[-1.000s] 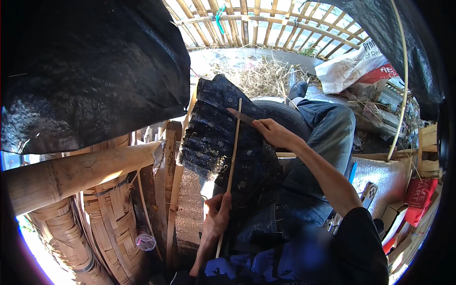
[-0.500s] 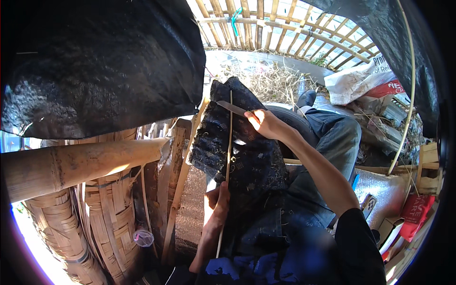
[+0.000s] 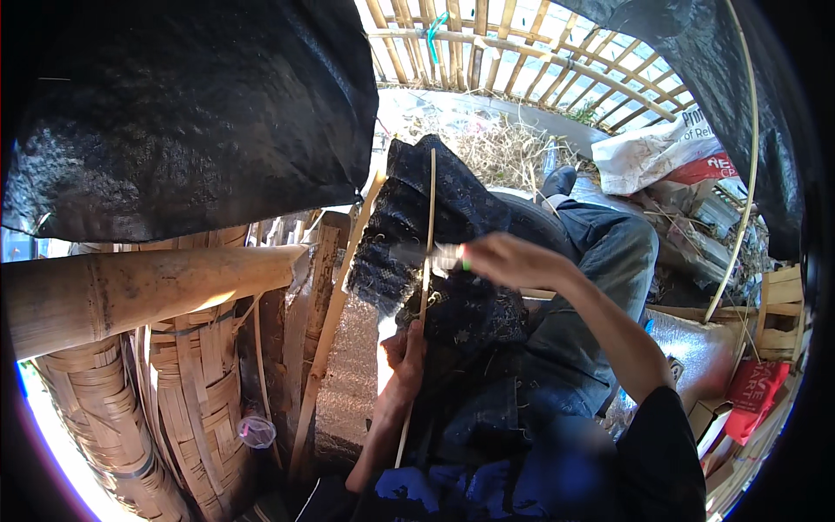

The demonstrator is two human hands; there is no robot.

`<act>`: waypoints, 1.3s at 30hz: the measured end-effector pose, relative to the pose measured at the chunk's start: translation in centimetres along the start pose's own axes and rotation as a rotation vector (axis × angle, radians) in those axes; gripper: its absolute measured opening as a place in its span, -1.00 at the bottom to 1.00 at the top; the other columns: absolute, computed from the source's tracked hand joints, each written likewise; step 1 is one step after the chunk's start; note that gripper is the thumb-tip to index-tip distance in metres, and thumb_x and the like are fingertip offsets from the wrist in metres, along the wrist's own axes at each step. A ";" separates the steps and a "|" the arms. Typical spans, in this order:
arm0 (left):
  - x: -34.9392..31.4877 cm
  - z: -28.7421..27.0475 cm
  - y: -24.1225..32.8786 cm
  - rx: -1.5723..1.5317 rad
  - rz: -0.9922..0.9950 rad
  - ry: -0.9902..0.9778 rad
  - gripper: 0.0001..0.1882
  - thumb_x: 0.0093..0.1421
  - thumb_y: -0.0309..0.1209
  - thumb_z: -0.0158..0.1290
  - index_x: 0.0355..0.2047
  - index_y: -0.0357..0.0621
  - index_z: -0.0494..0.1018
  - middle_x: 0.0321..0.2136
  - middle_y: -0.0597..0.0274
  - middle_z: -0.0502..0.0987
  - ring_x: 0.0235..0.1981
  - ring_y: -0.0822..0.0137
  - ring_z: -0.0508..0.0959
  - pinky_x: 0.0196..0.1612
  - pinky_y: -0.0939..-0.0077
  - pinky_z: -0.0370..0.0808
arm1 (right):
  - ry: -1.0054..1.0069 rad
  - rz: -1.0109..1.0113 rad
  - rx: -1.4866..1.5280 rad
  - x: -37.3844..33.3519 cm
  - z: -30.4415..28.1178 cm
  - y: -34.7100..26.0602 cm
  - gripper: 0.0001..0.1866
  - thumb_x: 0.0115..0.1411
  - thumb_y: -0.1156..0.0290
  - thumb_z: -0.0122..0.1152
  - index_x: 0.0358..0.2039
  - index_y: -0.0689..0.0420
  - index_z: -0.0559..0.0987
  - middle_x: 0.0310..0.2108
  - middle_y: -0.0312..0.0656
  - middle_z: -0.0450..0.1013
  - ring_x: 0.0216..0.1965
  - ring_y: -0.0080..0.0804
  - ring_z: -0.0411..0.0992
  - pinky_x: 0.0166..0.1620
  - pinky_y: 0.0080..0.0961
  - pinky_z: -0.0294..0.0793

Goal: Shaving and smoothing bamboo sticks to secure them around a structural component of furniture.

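Observation:
A long, thin bamboo strip (image 3: 430, 209) runs lengthwise over a dark patterned cloth (image 3: 376, 261) spread across my lap. My left hand (image 3: 404, 365) is closed around the strip's lower part, its thumb pointing up along it. In my right hand (image 3: 515, 260) is a knife (image 3: 445, 257), its blade smeared by motion and crossing the strip above my left hand. Whether the blade touches the strip cannot be made out. The strip's far end stands free over the cloth, and its near end drops in front of my dark shirt.
A thick bamboo pole (image 3: 156, 283) and woven bamboo baskets (image 3: 87, 409) stand at the left, under a black plastic sheet (image 3: 191, 122). Ahead are dry shavings (image 3: 496, 143) and a slatted bamboo fence (image 3: 522, 43). A white sack (image 3: 639, 157) and a red bag (image 3: 755, 400) lie right.
My right hand and the knife have come down along the strip, nearer to my left hand. The left hand has risen slightly, and the strip's top has tipped a little to the right.

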State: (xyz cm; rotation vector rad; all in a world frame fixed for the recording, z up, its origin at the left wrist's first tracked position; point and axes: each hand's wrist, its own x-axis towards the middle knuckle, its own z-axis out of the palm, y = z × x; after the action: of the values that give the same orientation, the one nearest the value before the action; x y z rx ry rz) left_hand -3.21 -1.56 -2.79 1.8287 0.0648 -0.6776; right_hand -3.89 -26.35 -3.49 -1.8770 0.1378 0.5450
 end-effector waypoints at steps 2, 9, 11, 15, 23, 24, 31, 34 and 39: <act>-0.1 0.0 0.8 0.046 0.068 -0.032 -0.49 0.20 -0.10 -0.04 -0.80 -0.09 0.22 -0.81 0.49 0.16 -0.74 0.61 0.11 -0.65 0.60 0.04 | 0.250 0.062 0.086 1.7 -1.9 1.5 -0.53 0.33 0.09 -0.37 -0.52 0.17 0.34 -0.70 -0.33 0.22 -0.67 -0.52 0.21 -0.56 -0.42 0.23; -0.8 0.2 1.9 0.512 -0.066 -0.088 -0.53 0.22 -0.09 -0.09 -0.60 -0.28 0.36 -0.73 0.24 0.31 -0.66 0.46 0.27 -0.54 0.44 0.23 | 0.579 -0.087 -0.410 5.6 -4.3 4.4 -0.60 0.24 0.21 -0.09 -0.46 0.35 0.46 -0.63 0.18 0.38 -0.57 0.09 0.39 -0.48 -0.17 0.31; -0.7 0.1 1.5 0.568 -0.072 -0.115 -0.50 0.22 -0.02 -0.13 -0.49 -0.29 0.39 -0.65 0.13 0.38 -0.59 0.34 0.37 -0.44 0.37 0.31 | 0.515 0.035 -0.328 5.5 -3.6 6.1 -0.59 0.23 0.20 -0.08 -0.47 0.34 0.46 -0.61 0.18 0.38 -0.55 0.11 0.39 -0.46 -0.17 0.31; -1.2 0.4 3.1 0.592 -0.187 -0.046 -0.46 0.20 0.04 -0.15 -0.44 -0.29 0.43 -0.62 0.08 0.43 -0.55 0.26 0.44 -0.40 0.35 0.34 | 0.419 0.168 -0.215 4.2 -1.7 5.4 -0.55 0.26 0.14 -0.14 -0.46 0.34 0.44 -0.53 0.17 0.41 -0.45 0.13 0.41 -0.40 -0.15 0.33; -1.2 0.5 1.6 0.624 -0.152 -0.002 -0.51 0.22 0.03 -0.19 -0.35 -0.18 0.44 -0.48 -0.06 0.47 -0.36 -0.05 0.50 -0.28 0.22 0.38 | 0.310 0.187 0.116 0.2 2.9 3.4 -0.53 0.29 0.10 -0.22 -0.29 0.29 0.47 -0.54 0.10 0.42 -0.47 -0.14 0.43 -0.35 -0.26 0.34; -1.2 0.7 2.0 0.627 -0.147 -0.003 -0.51 0.22 0.03 -0.19 -0.35 -0.18 0.44 -0.48 -0.06 0.47 -0.36 -0.05 0.50 -0.28 0.22 0.38 | 0.305 0.107 0.110 -0.3 3.6 3.5 -0.53 0.29 0.09 -0.22 -0.28 0.29 0.47 -0.55 0.08 0.42 -0.46 -0.15 0.43 -0.34 -0.27 0.34; -1.8 0.2 4.7 0.695 0.051 -0.051 -0.61 0.19 -0.14 -0.06 -0.51 -0.28 0.44 -0.65 0.00 0.45 -0.54 0.15 0.52 -0.47 0.36 0.36 | 0.148 0.131 0.293 -3.0 1.3 1.9 -0.54 0.30 0.12 -0.21 -0.49 0.29 0.38 -0.71 -0.09 0.25 -0.63 -0.39 0.24 -0.48 -0.40 0.24; -1.1 -0.6 3.7 0.748 0.359 0.013 -0.65 0.14 -0.32 0.01 -0.75 -0.19 0.37 -0.84 0.10 0.38 -0.81 0.12 0.42 -0.71 0.38 0.28 | 0.399 -0.065 0.419 -1.0 0.1 3.0 -0.56 0.30 0.15 -0.19 -0.55 0.27 0.30 -0.74 -0.16 0.15 -0.66 -0.49 0.13 -0.53 -0.47 0.18; -0.6 -1.2 2.3 0.939 0.479 0.150 -0.65 0.11 -0.32 0.05 -0.79 -0.12 0.35 -0.87 0.09 0.35 -0.83 0.10 0.40 -0.73 0.32 0.28 | 0.631 -0.146 -0.267 4.8 -0.7 4.5 -0.69 0.24 0.30 -0.06 -0.49 0.31 0.39 -0.66 0.06 0.32 -0.65 -0.09 0.29 -0.52 -0.30 0.25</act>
State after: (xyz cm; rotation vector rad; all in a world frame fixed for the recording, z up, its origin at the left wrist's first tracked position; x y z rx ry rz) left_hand -2.40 -1.18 -0.26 2.6467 -0.6767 -0.2144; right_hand -1.04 -27.85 -9.25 -2.2467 0.3516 -0.1535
